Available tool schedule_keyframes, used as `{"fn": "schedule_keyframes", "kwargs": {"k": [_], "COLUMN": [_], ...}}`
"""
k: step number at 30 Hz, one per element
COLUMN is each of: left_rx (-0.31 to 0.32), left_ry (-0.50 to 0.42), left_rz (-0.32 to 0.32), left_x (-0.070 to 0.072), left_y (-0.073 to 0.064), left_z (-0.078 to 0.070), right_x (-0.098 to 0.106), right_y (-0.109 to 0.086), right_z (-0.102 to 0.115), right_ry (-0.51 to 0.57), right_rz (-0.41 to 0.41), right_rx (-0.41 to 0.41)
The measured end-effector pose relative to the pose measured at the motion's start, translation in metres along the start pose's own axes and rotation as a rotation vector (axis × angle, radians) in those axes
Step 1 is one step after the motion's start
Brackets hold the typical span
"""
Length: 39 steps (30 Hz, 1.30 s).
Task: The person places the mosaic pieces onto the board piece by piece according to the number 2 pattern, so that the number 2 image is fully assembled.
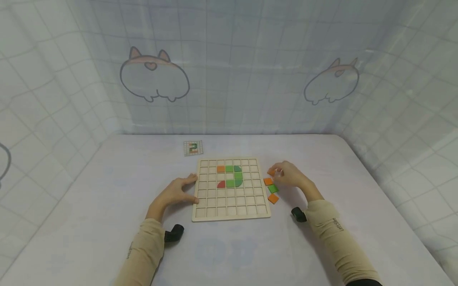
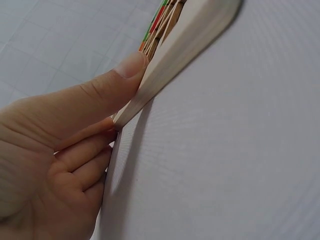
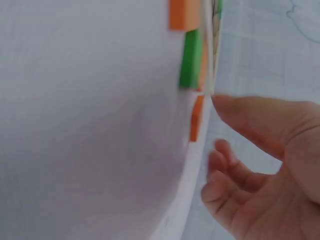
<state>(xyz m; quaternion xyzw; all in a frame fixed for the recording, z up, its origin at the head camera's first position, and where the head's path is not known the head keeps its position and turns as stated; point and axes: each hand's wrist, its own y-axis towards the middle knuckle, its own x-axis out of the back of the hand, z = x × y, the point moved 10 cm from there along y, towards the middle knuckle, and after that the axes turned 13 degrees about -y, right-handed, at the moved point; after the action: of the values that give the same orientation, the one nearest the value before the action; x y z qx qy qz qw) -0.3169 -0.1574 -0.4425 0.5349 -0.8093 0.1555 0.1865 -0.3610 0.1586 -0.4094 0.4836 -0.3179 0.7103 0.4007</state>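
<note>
A wooden grid board [image 1: 230, 210] lies flat on the table. Colored tiles on it form a hooked figure: an orange square [image 1: 221, 169], green squares, green rounded pieces and a red rounded piece [image 1: 221, 184]. My left hand [image 1: 175, 191] rests at the board's left edge, thumb and fingers spread apart. In the left wrist view the straight thumb [image 2: 95, 95] presses the board's rim [image 2: 185, 40]. Right of the board, my right hand [image 1: 289, 174] is over an orange tile [image 1: 270, 172]. The right wrist view shows its thumb and fingers parted beside that tile [image 3: 197, 118].
Two more orange tiles [image 1: 273, 198] and a green tile [image 1: 273, 188] lie by the board's right edge. A small pattern card [image 1: 193, 148] with a gridded figure lies behind the board. Tile-patterned sheets [image 1: 229, 79] hang behind and at both sides.
</note>
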Motion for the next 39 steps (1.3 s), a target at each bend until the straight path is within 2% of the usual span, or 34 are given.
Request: {"fn": "schedule_keyframes", "kwargs": {"k": [3, 8, 14, 20, 26, 30, 34, 39], "left_rx": [0.001, -0.005, -0.007, 0.002, 0.004, 0.006, 0.014, 0.009], "left_ry": [-0.001, 0.007, 0.001, -0.001, 0.003, -0.001, -0.008, -0.003], "left_rz": [0.001, 0.004, 0.003, 0.0, -0.004, -0.004, -0.004, -0.004], "left_x": [0.0, -0.002, -0.002, -0.002, -0.002, -0.002, -0.001, -0.001], "left_y": [0.0, 0.001, 0.0, 0.0, -0.001, -0.001, 0.0, 0.001], "left_z": [0.001, 0.001, 0.0, 0.001, 0.0, -0.001, 0.001, 0.0], "right_x": [-0.003, -0.017, -0.021, -0.02, -0.019, -0.017, -0.016, -0.015], "right_y": [0.002, 0.004, 0.003, -0.004, -0.014, -0.018, -0.019, -0.017], "right_z": [-0.006, -0.002, 0.002, 0.004, 0.003, 0.003, 0.003, 0.002], "right_ry": [0.017, 0.108, 0.132, 0.093, -0.026, -0.054, -0.032, -0.002], "right_rz": [-0.01, 0.066, 0.082, 0.088, 0.137, 0.148, 0.146, 0.117], "right_rx": [-0.015, 0.041, 0.049, -0.019, -0.153, -0.195, -0.169, -0.097]}}
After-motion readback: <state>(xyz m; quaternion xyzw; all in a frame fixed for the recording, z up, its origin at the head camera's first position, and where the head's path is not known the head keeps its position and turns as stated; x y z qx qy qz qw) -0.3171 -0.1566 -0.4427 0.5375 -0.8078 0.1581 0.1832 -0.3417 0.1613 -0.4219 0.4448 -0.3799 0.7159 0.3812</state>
